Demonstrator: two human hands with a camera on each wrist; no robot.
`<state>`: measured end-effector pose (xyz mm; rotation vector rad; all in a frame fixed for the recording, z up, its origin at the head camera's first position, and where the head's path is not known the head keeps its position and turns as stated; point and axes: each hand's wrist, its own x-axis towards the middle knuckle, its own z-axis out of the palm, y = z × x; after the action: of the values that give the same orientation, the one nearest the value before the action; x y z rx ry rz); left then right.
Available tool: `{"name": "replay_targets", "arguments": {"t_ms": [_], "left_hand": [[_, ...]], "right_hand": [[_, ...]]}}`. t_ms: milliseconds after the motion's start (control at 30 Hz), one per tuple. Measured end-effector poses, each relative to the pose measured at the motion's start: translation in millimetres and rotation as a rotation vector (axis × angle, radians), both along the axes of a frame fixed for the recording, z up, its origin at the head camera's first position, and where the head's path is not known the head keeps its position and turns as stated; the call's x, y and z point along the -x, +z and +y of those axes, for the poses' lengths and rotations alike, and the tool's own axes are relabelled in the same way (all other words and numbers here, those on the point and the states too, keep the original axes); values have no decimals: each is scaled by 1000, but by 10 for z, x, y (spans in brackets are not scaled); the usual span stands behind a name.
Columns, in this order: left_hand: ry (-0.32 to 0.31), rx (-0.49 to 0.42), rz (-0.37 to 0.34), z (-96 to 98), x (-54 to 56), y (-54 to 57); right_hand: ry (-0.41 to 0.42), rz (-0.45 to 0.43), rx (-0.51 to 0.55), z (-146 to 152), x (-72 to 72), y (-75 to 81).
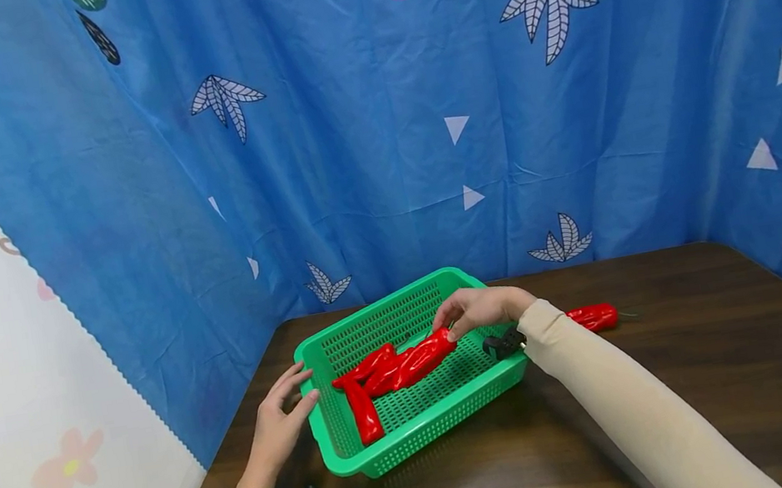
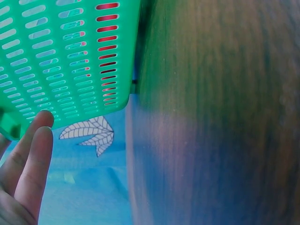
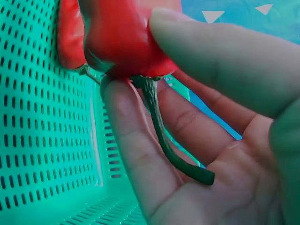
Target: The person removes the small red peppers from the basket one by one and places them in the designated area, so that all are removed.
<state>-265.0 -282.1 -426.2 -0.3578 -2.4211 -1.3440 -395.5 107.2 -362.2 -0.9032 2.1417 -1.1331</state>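
My right hand (image 1: 480, 308) pinches the stem end of a long red chili pepper (image 1: 423, 360) over the basket. In the right wrist view, its curved green stem (image 3: 159, 126) hangs across the palm, with the thumb on the pepper's red skin. Other red peppers (image 1: 363, 412) lie in the green perforated basket (image 1: 432, 419), toward its left side. At the basket's left rim is my left hand (image 1: 277, 425), fingers extended and fingertips right at the edge. The left wrist view shows two straight fingers (image 2: 40, 150) against the basket's outside.
One more red pepper (image 1: 594, 317) lies on the dark wooden table (image 1: 683, 369) to the right of the basket, partly hidden by the right sleeve (image 1: 609, 380). A blue patterned curtain (image 1: 377, 153) hangs behind the table, and a white cloth (image 1: 16, 376) hangs at left.
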Motion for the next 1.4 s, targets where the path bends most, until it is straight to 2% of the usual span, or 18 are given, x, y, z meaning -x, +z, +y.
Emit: {"name": "replay_targets", "arguments": {"t_ms": [300, 800, 1033, 1400], "left_hand": [[-7, 15, 10, -14, 23, -27], [14, 16, -5, -12, 33, -28], [3, 18, 7, -10, 30, -7], [5, 23, 4, -17, 38, -4]], "right_hand": [[5, 6, 31, 81, 4, 55], [29, 62, 136, 244, -99, 173], [-5, 95, 136, 349, -174, 209], [-36, 68, 191, 564, -286, 267]]}}
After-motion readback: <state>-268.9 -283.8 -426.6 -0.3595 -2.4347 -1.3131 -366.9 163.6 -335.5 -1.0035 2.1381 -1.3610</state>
